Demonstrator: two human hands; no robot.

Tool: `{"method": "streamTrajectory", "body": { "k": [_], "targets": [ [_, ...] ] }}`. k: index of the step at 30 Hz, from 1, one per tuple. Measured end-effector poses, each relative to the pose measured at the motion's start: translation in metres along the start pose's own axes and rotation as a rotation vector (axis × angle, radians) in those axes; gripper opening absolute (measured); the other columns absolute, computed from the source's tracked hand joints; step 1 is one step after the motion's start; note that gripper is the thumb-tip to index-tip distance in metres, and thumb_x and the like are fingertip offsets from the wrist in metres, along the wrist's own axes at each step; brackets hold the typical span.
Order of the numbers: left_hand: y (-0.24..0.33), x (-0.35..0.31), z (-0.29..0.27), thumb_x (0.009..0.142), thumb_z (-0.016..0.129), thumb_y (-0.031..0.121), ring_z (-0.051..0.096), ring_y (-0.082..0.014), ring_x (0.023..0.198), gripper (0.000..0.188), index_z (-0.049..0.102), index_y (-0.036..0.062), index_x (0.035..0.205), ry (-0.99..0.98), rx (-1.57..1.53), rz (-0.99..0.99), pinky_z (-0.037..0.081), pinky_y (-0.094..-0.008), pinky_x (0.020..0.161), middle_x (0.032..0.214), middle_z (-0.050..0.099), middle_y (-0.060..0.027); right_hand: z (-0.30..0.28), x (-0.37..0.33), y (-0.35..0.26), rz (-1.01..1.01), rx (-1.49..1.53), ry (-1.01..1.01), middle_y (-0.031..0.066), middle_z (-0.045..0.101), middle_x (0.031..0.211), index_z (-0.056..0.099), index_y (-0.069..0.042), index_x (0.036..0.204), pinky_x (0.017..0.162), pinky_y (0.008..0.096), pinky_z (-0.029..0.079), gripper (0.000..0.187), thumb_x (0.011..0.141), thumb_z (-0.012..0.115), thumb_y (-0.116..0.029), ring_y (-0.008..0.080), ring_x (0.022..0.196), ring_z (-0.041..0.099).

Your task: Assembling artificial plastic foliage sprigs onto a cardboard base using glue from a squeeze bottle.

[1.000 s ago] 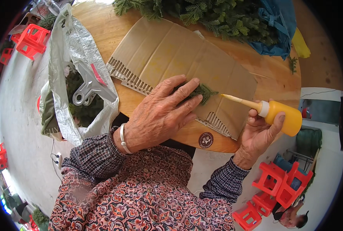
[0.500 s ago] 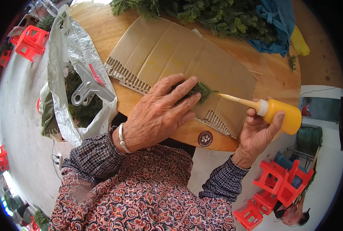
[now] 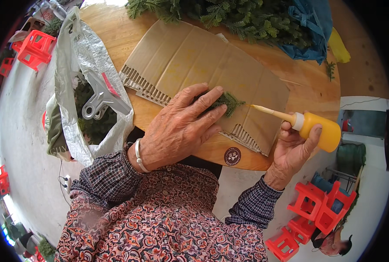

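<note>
A small green fir sprig [image 3: 233, 104] lies on a flattened piece of brown cardboard [image 3: 212, 56]. My left hand [image 3: 183, 120] rests over it, fingers slightly bent, holding it against the cardboard; most of the sprig is hidden beneath them. The stem end pokes out toward the right. In my right hand [image 3: 290, 148] is a yellow squeeze bottle [image 3: 319, 131] with a white collar and a long pale nozzle. It is tilted sideways, and the nozzle's yellowish tip is close to the stem end, with a small gap between them.
A heap of fir branches [image 3: 247, 19] lies at the table's far side, beside a blue plastic bag [image 3: 310, 39]. Left of the table, a large grey clip [image 3: 102, 98] is at an open silvery bag [image 3: 65, 61] holding greenery. Red stools [image 3: 308, 198] stand at the lower right.
The bottle's nozzle tip has shifted very slightly right, away from the sprig's stem end. My left hand and the sprig have stayed almost still.
</note>
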State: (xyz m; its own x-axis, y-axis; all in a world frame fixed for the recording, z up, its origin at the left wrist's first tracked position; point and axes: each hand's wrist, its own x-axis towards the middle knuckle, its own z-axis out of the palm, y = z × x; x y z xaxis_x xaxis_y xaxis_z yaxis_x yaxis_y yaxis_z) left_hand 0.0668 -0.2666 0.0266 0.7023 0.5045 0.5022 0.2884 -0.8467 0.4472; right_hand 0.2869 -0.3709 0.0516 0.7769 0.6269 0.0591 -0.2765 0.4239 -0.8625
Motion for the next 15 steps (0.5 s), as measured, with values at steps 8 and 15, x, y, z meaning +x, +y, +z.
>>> {"method": "streamTrajectory", "body": {
  "k": [8, 15],
  "targets": [
    [-0.008, -0.008, -0.030, 0.075, 0.068, 0.014, 0.047, -0.0302, 0.119, 0.036, 0.064, 0.0045, 0.110, 0.028, 0.037, 0.003, 0.044, -0.0382, 0.096, 0.133, 0.050, -0.0090, 0.025, -0.007, 0.000, -0.014, 0.045, -0.039, 0.0146, 0.063, 0.090, 0.055, 0.001, 0.110, 0.047, 0.0177, 0.048, 0.043, 0.086, 0.066, -0.034, 0.0195, 0.062, 0.061],
    [-0.003, -0.013, -0.075, 0.075, 0.069, 0.012, 0.048, -0.0291, 0.118, 0.038, 0.064, 0.0052, 0.111, 0.169, -0.146, -0.048, 0.043, -0.0384, 0.096, 0.132, 0.052, -0.0091, 0.021, -0.021, -0.011, -0.053, 0.111, 0.080, 0.0097, 0.064, 0.087, 0.057, -0.004, 0.105, 0.046, 0.0170, 0.046, 0.036, 0.089, 0.063, -0.035, 0.0151, 0.059, 0.059]
  ]
}}
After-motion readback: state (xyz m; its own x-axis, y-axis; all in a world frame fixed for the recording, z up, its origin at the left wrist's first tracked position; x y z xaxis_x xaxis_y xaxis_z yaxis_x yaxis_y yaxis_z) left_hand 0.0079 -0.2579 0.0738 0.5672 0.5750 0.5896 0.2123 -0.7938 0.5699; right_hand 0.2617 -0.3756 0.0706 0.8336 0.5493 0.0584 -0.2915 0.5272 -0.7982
